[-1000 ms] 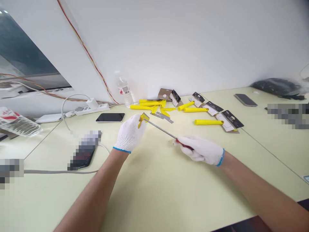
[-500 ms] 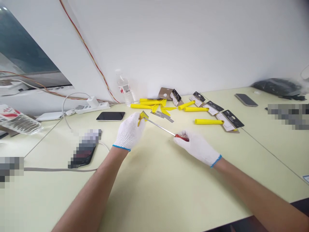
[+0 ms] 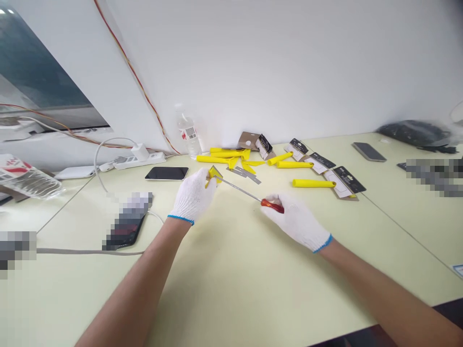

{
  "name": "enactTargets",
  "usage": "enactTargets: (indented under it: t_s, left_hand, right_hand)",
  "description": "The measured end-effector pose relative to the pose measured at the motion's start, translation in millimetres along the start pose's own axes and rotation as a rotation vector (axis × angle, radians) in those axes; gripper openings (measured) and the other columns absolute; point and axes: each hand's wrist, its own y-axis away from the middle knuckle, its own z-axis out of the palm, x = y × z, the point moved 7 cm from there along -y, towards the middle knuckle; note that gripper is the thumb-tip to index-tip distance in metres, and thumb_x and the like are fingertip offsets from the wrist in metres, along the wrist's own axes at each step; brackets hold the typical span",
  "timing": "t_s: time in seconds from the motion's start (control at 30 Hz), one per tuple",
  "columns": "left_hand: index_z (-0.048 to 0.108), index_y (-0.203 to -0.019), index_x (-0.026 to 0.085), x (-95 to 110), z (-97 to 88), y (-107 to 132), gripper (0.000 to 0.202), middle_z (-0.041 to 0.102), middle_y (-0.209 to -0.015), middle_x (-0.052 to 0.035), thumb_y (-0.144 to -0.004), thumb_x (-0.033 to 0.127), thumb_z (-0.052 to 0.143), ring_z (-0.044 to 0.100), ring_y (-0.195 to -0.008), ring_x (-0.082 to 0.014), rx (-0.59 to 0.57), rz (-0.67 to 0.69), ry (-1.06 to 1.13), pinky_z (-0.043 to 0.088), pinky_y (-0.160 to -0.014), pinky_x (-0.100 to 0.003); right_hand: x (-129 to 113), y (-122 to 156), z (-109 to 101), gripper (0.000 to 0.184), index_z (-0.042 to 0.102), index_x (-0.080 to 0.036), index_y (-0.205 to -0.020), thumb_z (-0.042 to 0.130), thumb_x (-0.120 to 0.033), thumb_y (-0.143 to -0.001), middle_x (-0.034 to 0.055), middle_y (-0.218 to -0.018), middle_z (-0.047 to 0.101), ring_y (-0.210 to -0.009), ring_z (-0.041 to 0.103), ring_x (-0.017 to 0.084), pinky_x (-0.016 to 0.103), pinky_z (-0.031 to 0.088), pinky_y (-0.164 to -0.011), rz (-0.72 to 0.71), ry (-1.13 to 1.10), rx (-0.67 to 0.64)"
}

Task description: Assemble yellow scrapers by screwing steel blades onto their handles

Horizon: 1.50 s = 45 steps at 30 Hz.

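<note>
My left hand point(image 3: 195, 195), in a white knitted glove, is closed around a yellow scraper head point(image 3: 214, 173) with a metal blade at its edge. A screwdriver point(image 3: 241, 191) with a red handle is gripped in my gloved right hand point(image 3: 294, 219). Its long shaft slants up to the left, and the tip meets the yellow scraper head. Loose metal blades point(image 3: 248, 174) lie just beyond, beside yellow scrapers point(image 3: 217, 159). My left fingers hide part of the scraper head.
Yellow handles point(image 3: 314, 183) and black-and-white packaging cards point(image 3: 349, 180) lie to the right. Phones point(image 3: 166, 173) rest on the left of the table point(image 3: 224, 289). Water bottles point(image 3: 190, 135), a power strip point(image 3: 139, 160) and cables are near the wall. A dark plastic bag point(image 3: 412, 132) sits far right.
The screwdriver handle has turned slightly in my right hand, showing more of its red side. My left hand still holds the scraper head in nearly the same place.
</note>
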Motion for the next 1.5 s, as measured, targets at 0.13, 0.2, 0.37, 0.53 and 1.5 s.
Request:
enactTargets:
  t_s: [0.13, 0.2, 0.37, 0.53, 1.5]
  left_hand:
    - [0.065, -0.103, 0.02, -1.2, -3.8, -0.5, 0.021, 0.075, -0.1, -0.0077, -0.096, 0.037, 0.053, 0.065, -0.08, -0.0229, 0.007, -0.014, -0.036, 0.04, -0.069, -0.033]
    - [0.066, -0.104, 0.02, -0.9, -5.3, -0.3, 0.023, 0.075, -0.097, -0.0079, -0.096, 0.037, 0.053, 0.065, -0.079, -0.0232, 0.009, -0.009, -0.045, 0.04, -0.07, -0.033]
    - [0.066, -0.102, 0.021, 1.5, -4.2, 0.6, 0.021, 0.075, -0.096, -0.0071, -0.095, 0.037, 0.054, 0.065, -0.08, -0.0229, 0.011, 0.022, -0.044, 0.04, -0.069, -0.032]
    - [0.064, -0.1, 0.022, 3.8, -0.8, 0.9, 0.017, 0.074, -0.092, -0.0055, -0.095, 0.036, 0.055, 0.064, -0.074, -0.0215, -0.001, 0.049, -0.034, 0.039, -0.065, -0.031]
    - [0.063, -0.105, 0.019, 8.6, 2.0, 3.6, 0.02, 0.073, -0.1, -0.0077, -0.099, 0.035, 0.053, 0.064, -0.079, -0.0208, -0.039, 0.082, -0.047, 0.038, -0.069, -0.031]
  right_hand:
    - [3.0, 0.1, 1.5, 0.028, 0.065, -0.018, -0.097, 0.077, -0.038, -0.083, 0.0041, -0.095, 0.073, -0.079, 0.067, 0.019, 0.028, 0.047, -0.067, 0.032, -0.015, -0.024]
    - [-1.9, 0.5, -4.3, 0.022, 0.069, -0.018, -0.096, 0.068, -0.04, -0.092, 0.004, -0.094, 0.073, -0.078, 0.066, 0.018, 0.028, 0.046, -0.069, -0.044, 0.017, 0.053]
    - [-13.7, 1.8, -10.5, 0.034, 0.067, -0.018, -0.085, 0.056, -0.044, -0.103, 0.0039, -0.082, 0.068, -0.071, 0.058, 0.016, 0.03, 0.038, -0.066, -0.182, 0.131, 0.113]
    - [-8.2, 2.5, -3.3, 0.048, 0.045, -0.018, -0.075, 0.048, -0.056, -0.104, -0.0002, -0.066, 0.046, -0.059, 0.04, 0.011, 0.028, 0.027, -0.057, 0.057, -0.135, -0.156]
    - [-9.7, 1.6, -16.0, 0.037, 0.069, -0.019, -0.093, 0.049, -0.049, -0.104, 0.0067, -0.084, 0.067, -0.073, 0.056, 0.019, 0.031, 0.033, -0.066, -0.063, 0.274, 0.093]
